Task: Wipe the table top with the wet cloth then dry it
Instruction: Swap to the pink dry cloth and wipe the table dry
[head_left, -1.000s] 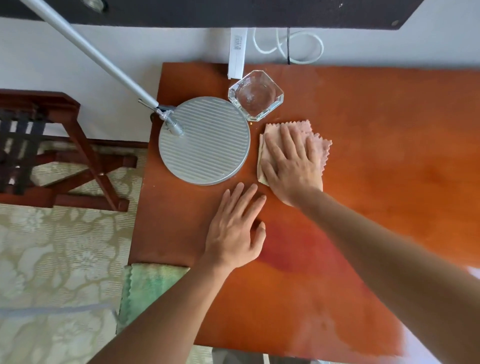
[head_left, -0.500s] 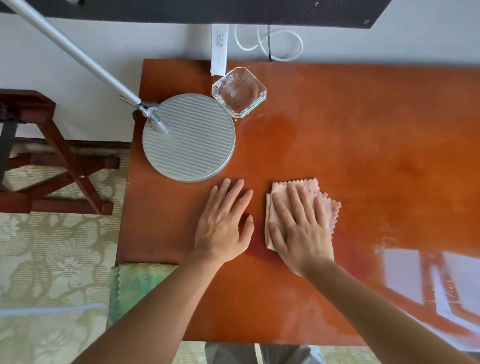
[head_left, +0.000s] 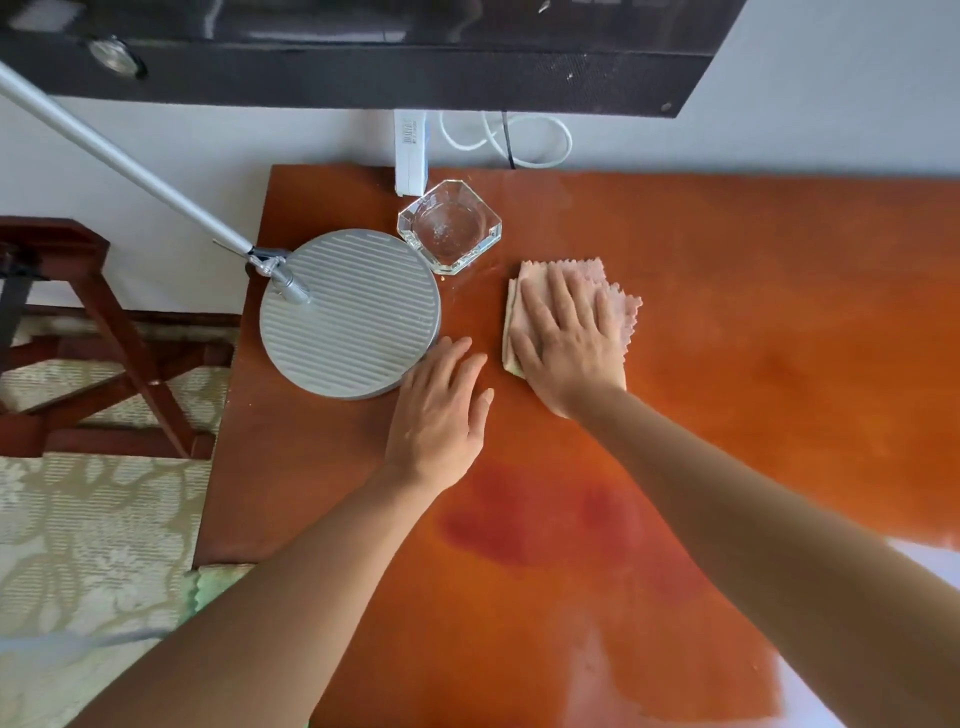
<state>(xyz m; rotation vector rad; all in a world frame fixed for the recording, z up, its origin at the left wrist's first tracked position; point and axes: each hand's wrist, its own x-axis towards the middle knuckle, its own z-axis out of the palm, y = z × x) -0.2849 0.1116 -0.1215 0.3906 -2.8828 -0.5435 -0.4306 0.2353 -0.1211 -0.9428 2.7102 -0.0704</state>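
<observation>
**Wipe pass, head view: cloth under right hand near glass dish**

Left of the tabletop: one dark red wooden chair frame (head_left: 98, 332) on a pale floral-patterned floor covering (head_left: 88, 540). One folded green cloth (head_left: 218, 582) shows at the near left corner of the table; only a small part is visible.

On the glossy orange-brown wooden tabletop (head_left: 753, 322), left to right:
- One round grey ribbed metal lamp base (head_left: 350, 312), with one silver pole (head_left: 119, 161) rising from its left rim toward the upper left.
- One white power strip (head_left: 411, 150) at the far edge, standing against the wall, with one white cable loop (head_left: 511, 140) beside it.
- One clear square glass dish with cut corners (head_left: 449, 226), just right of the lamp base. Contents: looks clear; cannot tell whether it holds water.
- One folded pale pink cloth with zigzag edges (head_left: 615, 296), just near and right of the dish, lying flat.

Hands, count two:
- Left hand (head_left: 439, 410): flat on the bare tabletop, fingers straight and slightly apart, fingertips just beside the lamp base rim. Holds nothing.
- Right hand (head_left: 569, 343): palm down, fingers spread straight, pressing on the pink cloth.

A darker reddish patch (head_left: 535, 525) shows on the tabletop between the forearms.
</observation>
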